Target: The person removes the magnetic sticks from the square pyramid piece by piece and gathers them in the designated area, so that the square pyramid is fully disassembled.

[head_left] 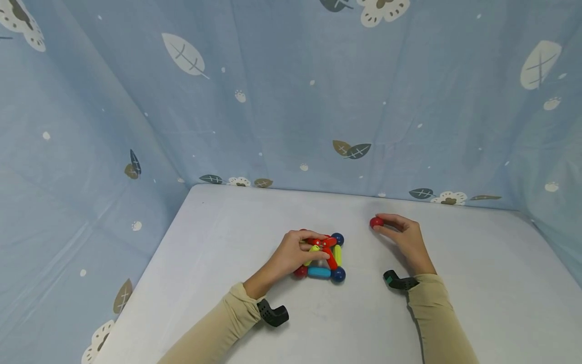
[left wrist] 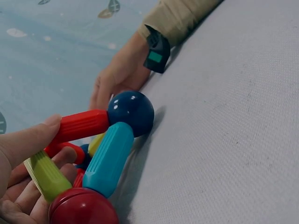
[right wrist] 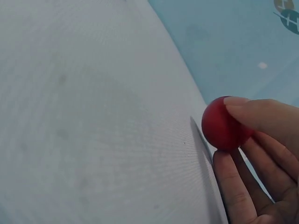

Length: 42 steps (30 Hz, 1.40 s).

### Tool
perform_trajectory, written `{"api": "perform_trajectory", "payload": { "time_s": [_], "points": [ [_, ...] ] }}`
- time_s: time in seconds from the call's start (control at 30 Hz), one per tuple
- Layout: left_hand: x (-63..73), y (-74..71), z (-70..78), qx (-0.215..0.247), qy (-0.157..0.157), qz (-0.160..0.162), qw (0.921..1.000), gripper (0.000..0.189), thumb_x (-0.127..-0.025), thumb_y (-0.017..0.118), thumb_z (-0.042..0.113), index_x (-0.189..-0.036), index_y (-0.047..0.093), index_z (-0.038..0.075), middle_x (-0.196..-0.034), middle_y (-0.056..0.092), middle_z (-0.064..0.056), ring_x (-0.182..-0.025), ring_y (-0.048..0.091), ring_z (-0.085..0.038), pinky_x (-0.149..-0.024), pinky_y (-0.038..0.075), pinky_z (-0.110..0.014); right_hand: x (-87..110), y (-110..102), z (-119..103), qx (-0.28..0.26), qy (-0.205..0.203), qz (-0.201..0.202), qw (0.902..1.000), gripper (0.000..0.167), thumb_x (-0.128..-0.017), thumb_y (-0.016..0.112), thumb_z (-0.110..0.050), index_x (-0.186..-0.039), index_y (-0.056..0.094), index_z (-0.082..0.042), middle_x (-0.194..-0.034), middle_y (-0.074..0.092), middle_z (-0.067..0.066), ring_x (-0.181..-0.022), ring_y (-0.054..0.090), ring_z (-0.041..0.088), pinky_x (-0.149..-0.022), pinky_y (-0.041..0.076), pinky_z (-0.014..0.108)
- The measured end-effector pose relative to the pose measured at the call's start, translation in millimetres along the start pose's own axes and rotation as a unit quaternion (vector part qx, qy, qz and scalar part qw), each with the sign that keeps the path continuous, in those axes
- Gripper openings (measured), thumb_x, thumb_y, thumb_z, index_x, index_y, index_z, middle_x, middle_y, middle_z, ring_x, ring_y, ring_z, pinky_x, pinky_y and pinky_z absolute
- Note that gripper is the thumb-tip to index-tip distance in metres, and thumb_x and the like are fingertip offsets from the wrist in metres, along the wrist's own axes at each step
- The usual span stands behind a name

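My left hand (head_left: 291, 253) holds the raised sticks of a small frame built from magnetic sticks and balls. Its thumb and fingers are on a red stick (left wrist: 84, 125) and a yellow-green stick (left wrist: 49, 177). At the base, a light blue stick (head_left: 319, 272) joins a red corner ball (head_left: 300, 272) to a dark blue ball (head_left: 338, 274). A yellow stick (head_left: 338, 255) runs back to another dark blue ball (head_left: 337, 239). Off to the right, my right hand (head_left: 406, 241) pinches a loose red ball (right wrist: 222, 123) between thumb and fingers. Fingers partly hide the frame's far left corner.
The frame stands on a white table (head_left: 218, 232). Behind it and on the left hangs a blue patterned curtain (head_left: 282, 111). Black wrist devices (head_left: 274, 314) are strapped at both sleeves.
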<state>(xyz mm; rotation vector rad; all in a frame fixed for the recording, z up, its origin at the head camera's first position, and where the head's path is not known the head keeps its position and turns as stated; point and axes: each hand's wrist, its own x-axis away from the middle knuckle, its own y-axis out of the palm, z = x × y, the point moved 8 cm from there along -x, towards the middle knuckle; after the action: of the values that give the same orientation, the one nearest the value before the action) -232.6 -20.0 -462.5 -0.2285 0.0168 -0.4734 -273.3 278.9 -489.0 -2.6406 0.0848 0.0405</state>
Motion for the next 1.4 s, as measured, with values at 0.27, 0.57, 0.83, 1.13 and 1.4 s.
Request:
{"api": "perform_trajectory", "payload": {
  "time_s": [0.27, 0.57, 0.83, 1.13, 1.4],
  "points": [
    [0.0, 0.2, 0.6, 0.007, -0.002, 0.000, 1.0000, 0.041, -0.088, 0.084, 0.019, -0.126, 0.073, 0.010, -0.131, 0.065, -0.017, -0.104, 0.077, -0.025, -0.079, 0.062, -0.029, -1.4, 2, 0, -0.022, -0.006, -0.010, 0.9997, 0.047, -0.091, 0.081, -0.029, -0.133, 0.069, -0.009, -0.141, 0.064, 0.016, -0.109, 0.059, -0.012, -0.090, 0.048, 0.006],
    [0.6, 0.4, 2.6, 0.013, -0.010, -0.002, 0.9999, 0.042, -0.087, 0.084, 0.019, -0.127, 0.073, 0.012, -0.131, 0.066, -0.017, -0.096, 0.078, -0.020, -0.072, 0.060, -0.025, -0.4, 3, 3, -0.003, 0.021, -0.005, 0.9998, 0.053, -0.090, 0.081, -0.038, -0.136, 0.067, -0.014, -0.143, 0.064, 0.009, -0.112, 0.061, -0.006, -0.093, 0.046, 0.007],
    [0.5, 0.4, 1.5, 0.010, -0.008, -0.001, 0.9999, 0.041, -0.088, 0.084, 0.020, -0.126, 0.074, 0.011, -0.130, 0.066, -0.017, -0.096, 0.078, -0.021, -0.072, 0.060, -0.025, -0.4, 1, 4, -0.004, 0.026, 0.004, 0.9996, 0.054, -0.090, 0.080, -0.042, -0.136, 0.068, -0.016, -0.143, 0.064, 0.007, -0.122, 0.060, -0.001, -0.113, 0.048, 0.038],
    [1.9, -0.5, -0.9, 0.012, -0.014, 0.000, 0.9998, 0.042, -0.087, 0.084, 0.021, -0.127, 0.074, 0.012, -0.132, 0.064, -0.014, -0.100, 0.078, -0.021, -0.079, 0.061, -0.026, 3.4, -2, -26, -0.142, -0.032, 0.064, 0.9872, 0.052, -0.091, 0.081, -0.017, -0.137, 0.063, -0.002, -0.142, 0.062, 0.017, -0.122, 0.062, -0.001, -0.099, 0.049, 0.012],
    [0.2, 1.6, -0.6, 0.016, -0.007, -0.001, 0.9998, 0.042, -0.088, 0.084, 0.022, -0.127, 0.074, 0.012, -0.133, 0.064, -0.015, -0.101, 0.078, -0.023, -0.082, 0.062, -0.029, 29.1, 49, -80, -0.121, -0.145, -0.093, 0.9775, 0.075, -0.086, 0.083, -0.007, -0.151, 0.047, 0.001, -0.160, 0.044, 0.022, -0.149, 0.044, 0.020, -0.114, 0.036, 0.013]
  ]
}}
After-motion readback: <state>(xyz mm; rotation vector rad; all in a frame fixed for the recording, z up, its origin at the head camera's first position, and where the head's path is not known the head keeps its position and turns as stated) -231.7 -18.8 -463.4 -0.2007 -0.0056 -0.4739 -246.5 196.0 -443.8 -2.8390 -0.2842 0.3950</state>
